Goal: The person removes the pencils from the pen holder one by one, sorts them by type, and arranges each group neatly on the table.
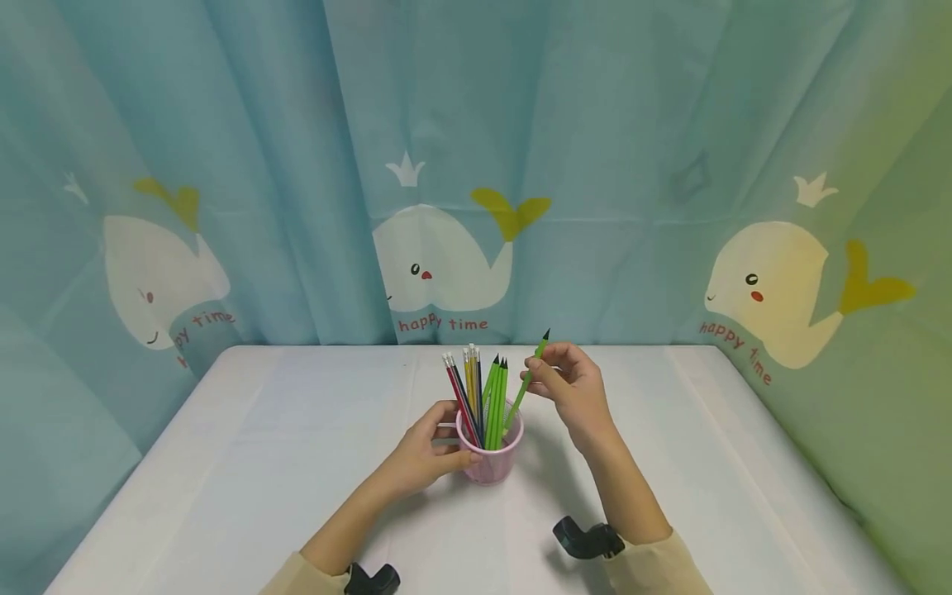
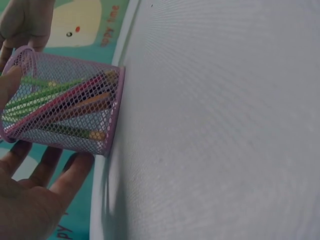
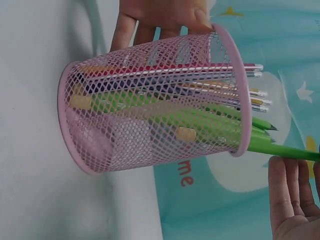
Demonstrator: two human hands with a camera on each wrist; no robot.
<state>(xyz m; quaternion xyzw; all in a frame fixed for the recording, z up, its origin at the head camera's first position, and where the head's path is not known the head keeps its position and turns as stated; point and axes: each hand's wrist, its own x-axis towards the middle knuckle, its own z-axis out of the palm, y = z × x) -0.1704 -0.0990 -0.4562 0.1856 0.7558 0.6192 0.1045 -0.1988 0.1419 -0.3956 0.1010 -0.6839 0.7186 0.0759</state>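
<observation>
A pink mesh pencil cup (image 1: pixel 491 473) stands upright on the white table, holding green, red, yellow and dark blue pencils. My left hand (image 1: pixel 418 454) grips the cup from its left side, thumb at the front and fingers behind. In the left wrist view the thumb (image 2: pixel 10 86) lies near the rim. My right hand (image 1: pixel 574 395) pinches a green pencil (image 1: pixel 530 376), its dark tip upward and its lower end inside the cup. The right wrist view shows that pencil's lower end (image 3: pixel 186 133) within the mesh, above the cup's base.
The white table (image 1: pixel 297 463) spreads around the cup on both sides. Behind it hangs a blue-green curtain (image 1: pixel 625 124) printed with whales. A dark wrist mount (image 1: pixel 587 539) sits on the right wrist and another (image 1: pixel 373 580) on the left.
</observation>
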